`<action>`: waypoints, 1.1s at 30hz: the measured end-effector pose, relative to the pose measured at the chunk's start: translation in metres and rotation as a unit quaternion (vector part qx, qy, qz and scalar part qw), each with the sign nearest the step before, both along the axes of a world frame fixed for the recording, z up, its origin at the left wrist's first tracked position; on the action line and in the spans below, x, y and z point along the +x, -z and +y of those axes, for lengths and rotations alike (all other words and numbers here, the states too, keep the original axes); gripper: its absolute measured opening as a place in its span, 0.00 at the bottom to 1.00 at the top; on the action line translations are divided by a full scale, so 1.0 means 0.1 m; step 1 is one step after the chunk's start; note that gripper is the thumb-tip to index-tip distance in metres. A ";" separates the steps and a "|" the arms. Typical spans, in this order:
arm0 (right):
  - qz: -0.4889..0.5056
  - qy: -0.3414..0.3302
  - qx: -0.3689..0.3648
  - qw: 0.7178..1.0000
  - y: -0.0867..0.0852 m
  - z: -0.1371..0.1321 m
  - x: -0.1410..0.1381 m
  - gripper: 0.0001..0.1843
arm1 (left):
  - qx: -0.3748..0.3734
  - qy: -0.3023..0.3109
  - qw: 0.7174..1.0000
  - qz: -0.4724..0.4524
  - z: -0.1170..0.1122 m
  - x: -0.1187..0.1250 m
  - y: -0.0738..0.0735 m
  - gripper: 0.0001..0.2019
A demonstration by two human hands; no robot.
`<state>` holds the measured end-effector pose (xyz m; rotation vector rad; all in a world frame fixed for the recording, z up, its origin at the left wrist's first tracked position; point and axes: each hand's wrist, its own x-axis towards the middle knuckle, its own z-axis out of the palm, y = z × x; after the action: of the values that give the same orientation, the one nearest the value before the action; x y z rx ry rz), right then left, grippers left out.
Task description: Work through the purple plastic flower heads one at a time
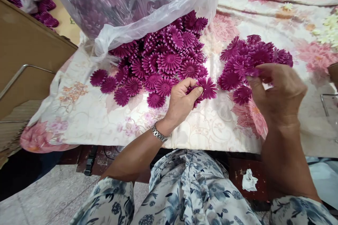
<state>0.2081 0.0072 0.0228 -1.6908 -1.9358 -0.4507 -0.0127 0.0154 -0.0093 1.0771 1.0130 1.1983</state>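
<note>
My left hand (182, 100) is closed in a pinch on a purple fabric flower piece (207, 88), with more purple pieces tucked in the palm. It hovers just right of a big heap of purple flower pieces (163, 59) spilling from a clear plastic bag (126, 3). My right hand (277, 89) is raised at the near edge of a smaller pile of purple flower pieces (248, 59); its fingers are curled and pinch a purple piece (252, 72). A metal watch sits on my left wrist.
A floral tablecloth (211, 130) covers the table. A brown cardboard box (29, 49) stands at the left with more purple pieces behind it. Pale yellow flower pieces (329, 30) lie at the far right. A crumpled white scrap (249, 180) lies on the floor below.
</note>
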 end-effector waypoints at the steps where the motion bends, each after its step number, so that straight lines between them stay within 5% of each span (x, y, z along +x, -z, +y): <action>1: -0.016 0.031 0.014 0.999 0.00 0.01 0.04 0.18 | 0.003 0.006 1.000 0.010 -0.01 0.01 0.00 0.08; 3: -0.010 0.042 0.036 0.998 0.00 0.00 0.05 0.22 | 0.006 0.012 0.999 0.031 -0.01 0.02 0.00 0.07; 6: 0.084 -0.060 0.038 0.994 0.00 -0.04 -0.11 0.22 | 0.033 0.017 0.998 0.058 -0.02 0.04 -0.01 0.07; 11: 0.277 -0.246 -0.205 0.906 0.05 -0.06 -0.50 0.12 | 0.070 0.032 0.992 0.101 -0.05 0.06 -0.07 0.07; 13: 0.304 -0.247 -0.228 0.891 0.10 -0.06 -0.56 0.06 | 0.069 0.048 0.990 0.110 -0.07 0.07 -0.09 0.06; 23: 0.306 -0.245 -0.218 0.893 0.20 -0.11 -0.52 0.12 | 0.027 0.108 0.993 0.051 -0.06 0.07 -0.08 0.05; 33: 0.378 -0.261 -0.220 0.860 0.21 -0.12 -0.50 0.04 | 0.093 0.077 0.987 0.107 -0.05 0.04 -0.07 0.08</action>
<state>0.1584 -0.0044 0.0020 -1.1921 -1.8107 0.8066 -0.0090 0.0101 -0.0023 1.4288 0.9739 1.0834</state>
